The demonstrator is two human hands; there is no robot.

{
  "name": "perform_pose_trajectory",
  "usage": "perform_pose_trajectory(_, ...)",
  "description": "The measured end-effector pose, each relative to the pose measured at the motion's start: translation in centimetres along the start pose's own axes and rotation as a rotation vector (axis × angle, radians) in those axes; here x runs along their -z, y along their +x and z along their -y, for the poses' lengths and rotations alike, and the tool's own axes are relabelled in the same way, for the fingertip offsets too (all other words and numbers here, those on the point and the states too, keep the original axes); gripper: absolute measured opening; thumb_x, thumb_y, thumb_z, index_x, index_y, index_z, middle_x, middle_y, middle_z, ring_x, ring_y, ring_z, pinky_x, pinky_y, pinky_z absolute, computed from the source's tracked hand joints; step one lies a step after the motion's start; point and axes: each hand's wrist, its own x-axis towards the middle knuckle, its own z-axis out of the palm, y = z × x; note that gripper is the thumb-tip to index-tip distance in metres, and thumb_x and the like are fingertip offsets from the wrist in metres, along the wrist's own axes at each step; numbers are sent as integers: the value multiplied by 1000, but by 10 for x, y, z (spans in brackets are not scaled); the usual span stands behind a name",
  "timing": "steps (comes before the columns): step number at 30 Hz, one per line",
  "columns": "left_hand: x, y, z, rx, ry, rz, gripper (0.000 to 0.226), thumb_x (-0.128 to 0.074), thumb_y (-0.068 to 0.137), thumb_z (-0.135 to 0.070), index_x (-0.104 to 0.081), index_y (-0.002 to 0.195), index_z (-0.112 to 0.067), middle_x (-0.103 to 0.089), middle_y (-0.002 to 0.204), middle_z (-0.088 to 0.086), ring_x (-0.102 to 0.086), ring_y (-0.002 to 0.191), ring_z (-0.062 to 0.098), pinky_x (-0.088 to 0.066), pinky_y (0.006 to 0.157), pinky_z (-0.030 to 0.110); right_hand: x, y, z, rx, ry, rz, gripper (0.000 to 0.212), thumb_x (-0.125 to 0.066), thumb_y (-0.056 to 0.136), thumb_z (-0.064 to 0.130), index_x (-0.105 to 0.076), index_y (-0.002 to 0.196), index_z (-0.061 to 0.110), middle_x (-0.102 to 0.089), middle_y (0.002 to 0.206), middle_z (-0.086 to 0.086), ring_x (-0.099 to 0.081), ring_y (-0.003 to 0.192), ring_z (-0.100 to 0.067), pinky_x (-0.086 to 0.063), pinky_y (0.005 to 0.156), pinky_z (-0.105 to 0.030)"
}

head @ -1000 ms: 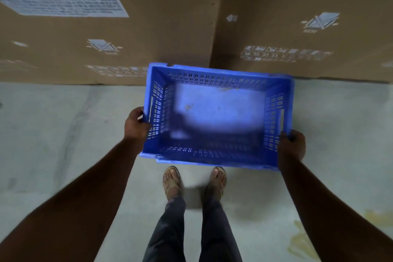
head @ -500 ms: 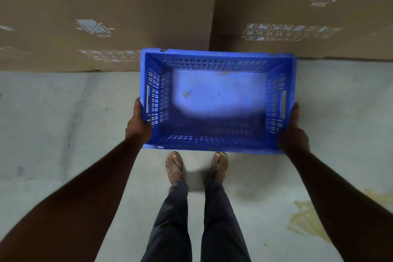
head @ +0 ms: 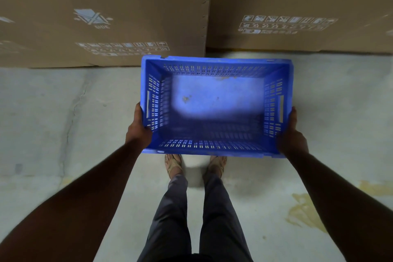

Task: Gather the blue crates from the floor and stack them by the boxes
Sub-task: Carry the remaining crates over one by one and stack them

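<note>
**Blue crate held at both ends, in front of the cartons**

The blue plastic crate (head: 214,104) hangs in the air above the floor, open side up, carried level between two bare hands. Nothing is in it: the bottom shows only a small brownish smudge and some scuffing near the far wall. Its four walls are pierced with rows of slots, and each short end has a handle cut-out.

The left hand (head: 139,130) is clamped on the left end near the front corner, thumb up along the outside wall. The right hand (head: 292,136) holds the right end the same way, so each grip is closed on the crate.

Just below the near rim, the person's sandalled feet (head: 174,165) stand on the grey concrete floor (head: 63,134), dark trousers above them. A yellowish stain (head: 306,212) marks the floor to the right.

Beyond the crate's far rim stand two large cardboard boxes (head: 138,6) side by side, printed with handling symbols and the word "SIDE".
</note>
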Motion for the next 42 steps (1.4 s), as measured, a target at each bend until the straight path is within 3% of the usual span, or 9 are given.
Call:
perform_pose_trajectory(7,-5,-3,-2,-23,58,-47,95,-48,88,-5,5,156,-45,-66,121,24,-65,99,48,-55,88,55,-4,-3,3,3,3,-80,96,-49,92,13,18,158,37,-67,105,-35,-67,91,-49,-50,83,-48)
perform_pose_trajectory(12,-7,-16,5,-32,90,-32,96,-49,93,-8,13,156,-46,-66,123,25,-66,99,48,-54,86,51,-21,-23,-7,190,-99,-206,91,-50,94,9,7,162,26,-44,136,-25,-66,77,-53,-52,72,-54)
perform_pose_trajectory(17,-5,-14,13,-32,82,-9,100,-49,91,-6,14,153,-52,-65,123,27,-66,99,48,-54,86,49,-21,-16,-18,258,-185,-205,101,-48,96,10,30,153,38,-55,103,-24,-66,69,-48,-54,65,-54)
perform_pose_trajectory(19,-2,-12,11,-26,72,9,100,-50,91,-4,12,156,-49,-65,125,26,-66,100,47,-52,85,46,-15,-14,-15,239,-170,-179,98,-48,96,12,26,155,38,-57,99,-24,-66,72,-47,-53,66,-52)
perform_pose_trajectory(25,-3,-17,10,-5,93,8,97,-49,93,-5,12,156,-48,-65,125,28,-65,102,50,-53,89,52,-12,-15,-15,192,-140,-112,93,-44,98,20,29,152,44,-61,104,-24,-67,79,-46,-52,71,-50)
perform_pose_trajectory(30,-5,-26,19,3,93,56,96,-51,94,-7,10,156,-48,-63,130,25,-65,106,49,-51,89,49,-14,-24,-27,192,-142,-64,99,-46,98,19,35,146,49,-62,109,-25,-68,82,-46,-52,73,-51)
perform_pose_trajectory(35,-3,-7,12,-21,45,60,101,-54,89,-6,8,153,-54,-63,132,21,-66,105,47,-54,90,54,-11,-19,-19,142,-117,-85,90,-47,98,22,18,158,41,-62,112,-25,-67,85,-47,-49,73,-49)
perform_pose_trajectory(42,-9,-2,13,-39,-43,18,100,-54,85,-9,1,152,-57,-64,130,19,-67,105,46,-55,90,59,-8,-8,-17,172,-118,-129,91,-49,97,20,15,158,42,-65,111,-29,-67,85,-48,-49,74,-48)
